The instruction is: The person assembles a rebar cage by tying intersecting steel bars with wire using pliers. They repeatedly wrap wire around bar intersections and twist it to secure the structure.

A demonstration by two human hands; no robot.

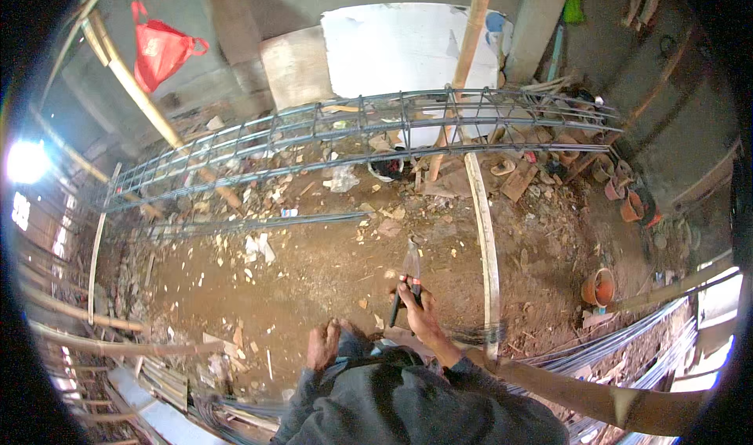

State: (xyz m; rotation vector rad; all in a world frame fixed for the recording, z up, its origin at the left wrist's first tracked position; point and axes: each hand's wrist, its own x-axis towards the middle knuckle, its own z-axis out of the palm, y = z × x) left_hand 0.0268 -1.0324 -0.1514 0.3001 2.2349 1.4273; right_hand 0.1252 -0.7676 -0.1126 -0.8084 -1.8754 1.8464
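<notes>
In my right hand [423, 313] is a pair of pliers [412, 266] with dark, partly red handles. Their jaws point away from me, over the dirt floor. The fingers are closed around the handles. My left hand [321, 346] is held low in front of my body, its fingers curled together. Whether anything small sits inside them is hidden. Both hands are apart from the long rebar cage [345, 135], which lies across the far side on supports.
A pale upright-running timber [483, 249] extends from the cage toward me on the right. Loose rebar [314, 219] lies on the rubble-strewn ground. An orange bucket [599, 287] stands at right. A red plastic bag [163, 51] hangs at far left. More steel bars [620, 351] lie at lower right.
</notes>
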